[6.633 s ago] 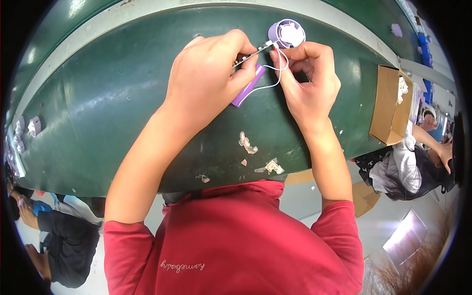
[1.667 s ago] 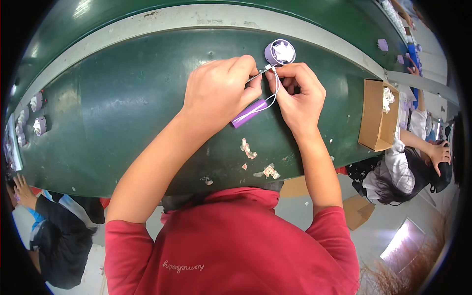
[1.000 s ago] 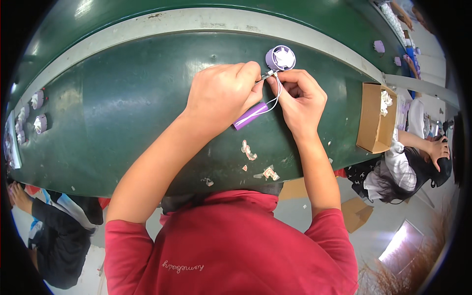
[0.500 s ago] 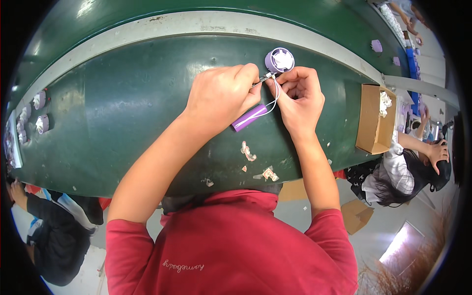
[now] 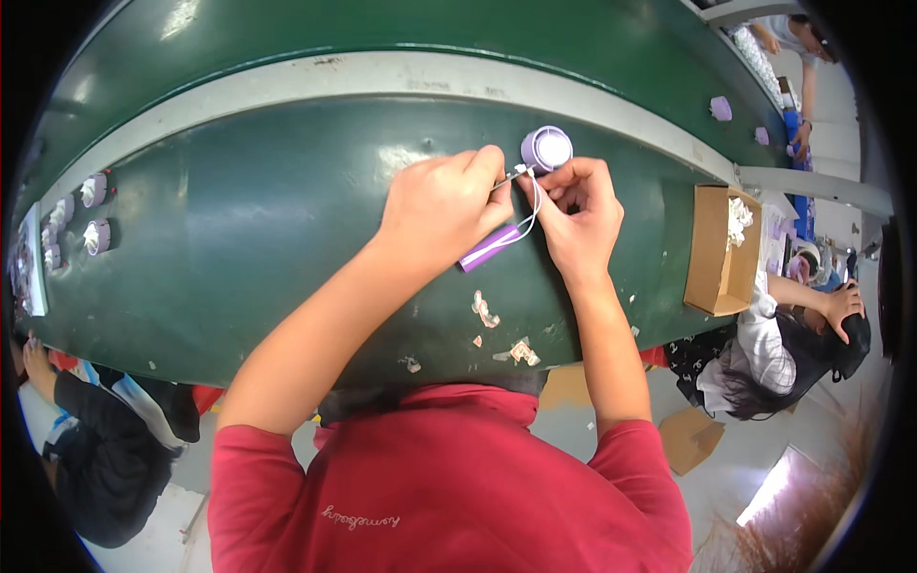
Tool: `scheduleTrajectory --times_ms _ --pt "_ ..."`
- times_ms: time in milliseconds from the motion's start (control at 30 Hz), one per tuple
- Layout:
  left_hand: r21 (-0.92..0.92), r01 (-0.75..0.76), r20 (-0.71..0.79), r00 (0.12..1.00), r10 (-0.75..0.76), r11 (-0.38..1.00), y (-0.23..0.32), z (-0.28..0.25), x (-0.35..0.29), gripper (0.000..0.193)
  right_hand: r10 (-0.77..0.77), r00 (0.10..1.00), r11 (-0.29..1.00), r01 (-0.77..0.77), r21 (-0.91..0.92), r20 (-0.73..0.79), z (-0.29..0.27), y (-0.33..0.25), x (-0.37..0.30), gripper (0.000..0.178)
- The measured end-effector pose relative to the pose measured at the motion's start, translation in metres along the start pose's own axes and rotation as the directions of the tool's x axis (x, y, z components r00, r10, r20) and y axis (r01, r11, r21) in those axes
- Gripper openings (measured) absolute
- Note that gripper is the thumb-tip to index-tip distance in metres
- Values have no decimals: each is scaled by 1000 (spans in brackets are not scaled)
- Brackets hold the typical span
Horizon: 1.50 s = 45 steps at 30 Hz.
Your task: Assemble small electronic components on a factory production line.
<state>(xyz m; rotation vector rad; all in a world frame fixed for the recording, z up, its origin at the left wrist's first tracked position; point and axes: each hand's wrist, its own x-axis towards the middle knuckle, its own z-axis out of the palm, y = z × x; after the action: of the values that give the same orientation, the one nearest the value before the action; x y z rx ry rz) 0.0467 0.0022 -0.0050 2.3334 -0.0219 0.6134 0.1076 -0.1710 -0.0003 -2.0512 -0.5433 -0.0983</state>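
A small round fan (image 5: 549,150) in a light purple housing sits on the green bench beyond my hands, its white blades smeared into a disc. My left hand (image 5: 444,202) is closed on a thin metal tool (image 5: 509,179), its tip against a small white connector (image 5: 522,169) below the fan. Thumb and fingers of my right hand (image 5: 578,212) pinch beside that connector, close to the fan's edge; what lies between them is mostly hidden. White wires (image 5: 536,205) loop down from there to a purple cylindrical battery (image 5: 489,247), which lies partly behind my left hand.
An open cardboard box (image 5: 716,253) with white parts (image 5: 738,220) stands at the right. Several small fans (image 5: 96,236) stand at the far left. Torn scraps (image 5: 522,351) lie near the front edge. A grey rail (image 5: 382,74) crosses behind. Other people sit at both sides.
The view has shifted, so the bench appears lower. The fan blades, distinct before, now look like a smooth white disc. Both hands keep their hold at the connector.
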Motion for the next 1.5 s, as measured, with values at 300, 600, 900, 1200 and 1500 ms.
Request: scheduleTrajectory --times_ms 300,600,900,1200,1500 --pt "-144 46 109 994 -31 989 -7 -14 2 16 -182 983 970 174 -169 -28 -43 -7 14 55" --pt "-359 -371 68 905 420 857 7 -5 -2 19 -137 722 940 311 -141 678 -10 -44 78 56" --pt "-349 -307 57 936 347 885 -3 -13 4 19 -260 755 885 -62 461 602 65 -55 124 44" --pt "-338 -183 212 941 264 923 -4 -13 1 16 152 958 255 -274 -927 -241 -109 115 228 74" --pt "-330 -154 216 948 234 931 -4 -12 2 17 121 973 486 -232 -843 -198 -215 198 219 49"
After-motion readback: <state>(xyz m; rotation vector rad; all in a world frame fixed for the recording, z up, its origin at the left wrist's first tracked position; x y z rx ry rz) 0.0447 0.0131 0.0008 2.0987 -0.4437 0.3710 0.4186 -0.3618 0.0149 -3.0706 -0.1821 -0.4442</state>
